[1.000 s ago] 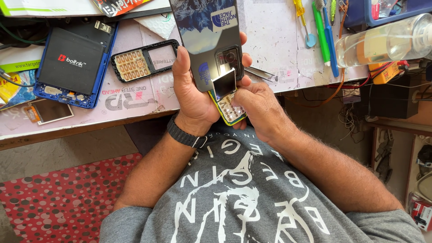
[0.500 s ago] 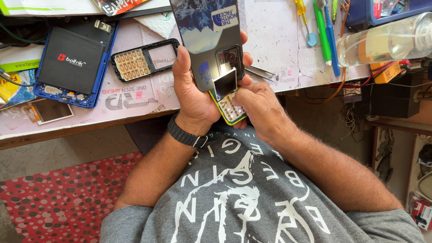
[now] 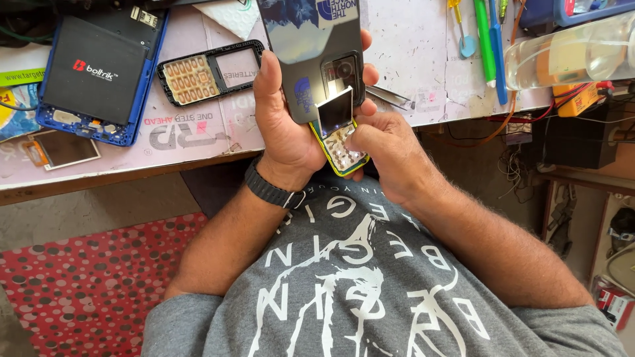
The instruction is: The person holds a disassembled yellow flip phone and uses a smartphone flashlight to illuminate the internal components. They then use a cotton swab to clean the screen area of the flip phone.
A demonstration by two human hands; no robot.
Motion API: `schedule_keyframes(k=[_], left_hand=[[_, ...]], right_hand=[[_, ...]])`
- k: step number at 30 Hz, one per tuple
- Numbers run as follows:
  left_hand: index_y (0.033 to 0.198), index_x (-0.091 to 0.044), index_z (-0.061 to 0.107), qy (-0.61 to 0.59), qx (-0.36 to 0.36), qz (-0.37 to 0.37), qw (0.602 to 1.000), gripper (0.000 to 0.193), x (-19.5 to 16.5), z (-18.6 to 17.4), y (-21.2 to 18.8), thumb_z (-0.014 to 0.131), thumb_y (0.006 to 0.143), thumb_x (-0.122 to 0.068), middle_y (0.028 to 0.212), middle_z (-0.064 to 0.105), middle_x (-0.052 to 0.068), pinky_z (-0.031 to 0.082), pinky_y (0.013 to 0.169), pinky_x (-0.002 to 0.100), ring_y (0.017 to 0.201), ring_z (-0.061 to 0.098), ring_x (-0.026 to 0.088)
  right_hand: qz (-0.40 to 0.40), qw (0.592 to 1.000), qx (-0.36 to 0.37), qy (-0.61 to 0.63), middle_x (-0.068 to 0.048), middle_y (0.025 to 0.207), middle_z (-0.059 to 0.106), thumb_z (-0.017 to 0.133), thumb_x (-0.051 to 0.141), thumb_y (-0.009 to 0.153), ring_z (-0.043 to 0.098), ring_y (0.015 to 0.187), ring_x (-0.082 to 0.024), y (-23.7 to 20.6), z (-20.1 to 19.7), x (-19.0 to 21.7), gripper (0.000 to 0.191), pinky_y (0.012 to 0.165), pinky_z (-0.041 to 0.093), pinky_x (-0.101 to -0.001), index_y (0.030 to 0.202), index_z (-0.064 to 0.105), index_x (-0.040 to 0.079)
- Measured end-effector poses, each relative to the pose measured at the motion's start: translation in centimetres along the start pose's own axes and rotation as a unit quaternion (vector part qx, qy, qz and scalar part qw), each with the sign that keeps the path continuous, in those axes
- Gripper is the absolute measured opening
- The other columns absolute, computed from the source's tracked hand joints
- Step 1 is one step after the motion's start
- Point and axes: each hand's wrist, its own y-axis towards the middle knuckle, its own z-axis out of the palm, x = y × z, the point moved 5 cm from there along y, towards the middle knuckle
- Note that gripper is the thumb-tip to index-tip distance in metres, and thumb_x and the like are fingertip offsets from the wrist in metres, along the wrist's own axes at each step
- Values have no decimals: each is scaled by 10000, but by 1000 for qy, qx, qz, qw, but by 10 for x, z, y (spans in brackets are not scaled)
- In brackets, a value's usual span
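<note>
So, two hands on two things: left hand fingers wrapped round one dark smartphone, right hand fingertips pinching one small keypad board just below, touching it.

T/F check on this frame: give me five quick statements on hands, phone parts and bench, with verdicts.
1. The left hand grips a dark smartphone. True.
2. The right hand rests flat on the bench. False: it is raised at the small keypad phone with its lifted screen.
3. A black keypad frame lies on the bench. True.
4. The left wrist is bare. False: it wears a black band.
5. The blue-cased phone lies right of the hands. False: it lies to their left.
</note>
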Motion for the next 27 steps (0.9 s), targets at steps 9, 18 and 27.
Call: schedule_keyframes(k=[9, 18, 27], left_hand=[[1432, 85, 466, 11, 9, 8, 1000, 853, 1, 0, 2, 525, 1028, -663, 1289, 534, 270, 662, 771, 407, 1120, 669, 321], [1440, 78, 464, 16, 9, 9, 1000, 852, 1, -1, 1, 525, 1026, -664, 1296, 534, 271, 662, 774, 401, 1113, 674, 315], [1423, 92, 476, 29, 4, 18, 999, 854, 0, 0, 1, 532, 1030, -665, 1295, 535, 268, 662, 775, 405, 1110, 674, 314]], right_hand=[[0, 1000, 1, 9, -82, 760, 679, 573, 94, 767, 609, 637, -136, 1, 6, 4, 219, 520, 470, -287, 891, 710, -23], [-7, 1000, -10, 17, -40, 800, 674, 575, 85, 793, 599, 637, -99, 2, 8, 7, 335, 499, 448, -254, 1112, 659, 24], [-36, 998, -3, 44, -17, 798, 651, 591, 62, 819, 547, 601, -67, 5, 5, 0, 246, 491, 416, -237, 1043, 678, 9]])
